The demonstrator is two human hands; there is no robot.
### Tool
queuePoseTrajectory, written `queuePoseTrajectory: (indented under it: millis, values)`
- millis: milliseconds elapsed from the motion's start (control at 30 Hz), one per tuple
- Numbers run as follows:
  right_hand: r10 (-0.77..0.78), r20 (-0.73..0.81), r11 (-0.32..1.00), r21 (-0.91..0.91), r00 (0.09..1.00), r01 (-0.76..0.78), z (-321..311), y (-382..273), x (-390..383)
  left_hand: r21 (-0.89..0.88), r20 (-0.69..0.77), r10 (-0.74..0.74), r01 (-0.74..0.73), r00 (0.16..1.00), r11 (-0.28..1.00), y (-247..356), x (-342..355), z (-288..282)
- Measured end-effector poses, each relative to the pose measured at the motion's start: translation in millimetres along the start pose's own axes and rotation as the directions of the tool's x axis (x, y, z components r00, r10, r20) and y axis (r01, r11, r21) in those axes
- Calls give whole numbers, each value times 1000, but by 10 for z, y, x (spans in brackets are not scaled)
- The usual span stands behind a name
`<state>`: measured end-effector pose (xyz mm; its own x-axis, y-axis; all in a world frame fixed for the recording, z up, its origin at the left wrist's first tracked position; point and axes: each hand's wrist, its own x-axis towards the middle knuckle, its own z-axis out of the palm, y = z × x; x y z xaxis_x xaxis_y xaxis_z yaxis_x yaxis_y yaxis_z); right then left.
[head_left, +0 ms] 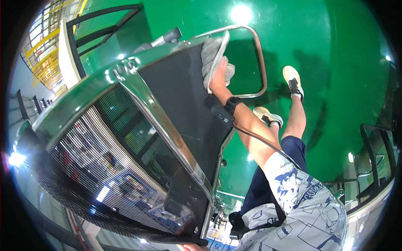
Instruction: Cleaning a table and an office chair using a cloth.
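At the black panel's (176,94) upper right corner, the grey cloth (211,52), presumably light, soft and best grasped where bunched, is held by the right hand's (219,78) curled, part-hidden fingers; the left hand's (193,247) closure cannot be told.

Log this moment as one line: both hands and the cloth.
Right hand: holding gray cloth | Contact: cloth at metal-framed chair edge | Left hand: partly visible, grip unclear

Grey cloth (210,56); green floor (345,79); navy-patterned white shirt (303,215).
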<state>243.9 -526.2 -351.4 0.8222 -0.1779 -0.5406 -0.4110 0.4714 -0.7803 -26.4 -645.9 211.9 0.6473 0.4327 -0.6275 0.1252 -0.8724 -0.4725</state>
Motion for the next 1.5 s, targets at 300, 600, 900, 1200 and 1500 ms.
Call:
queuePoseTrajectory:
  millis: [300,600,900,1200,1500]
  values:
    - [877,161,298,557,452,-776,-963,-339,-2034,-994,-35,-346,5,938,114,406,937,-159]
    - [99,584,990,-144,806,-17,-427,-1073,-2057,-970,160,-102,137,982,-202,-271,1305,-25]
    - [606,227,462,680,762,-570,-458,-75,-673,-967,-157,-63,-166,986,-191,-148,1264,225]
    - [84,671,207,711,737,-672,-1488,1155,-2121,-995,-95,-243,-86,965,47,-17,1360,114]
    - [-190,592,963,-43,784,265,-18,-1075,-2055,-986,-64,-344,-6,937,168,-86,1124,146]
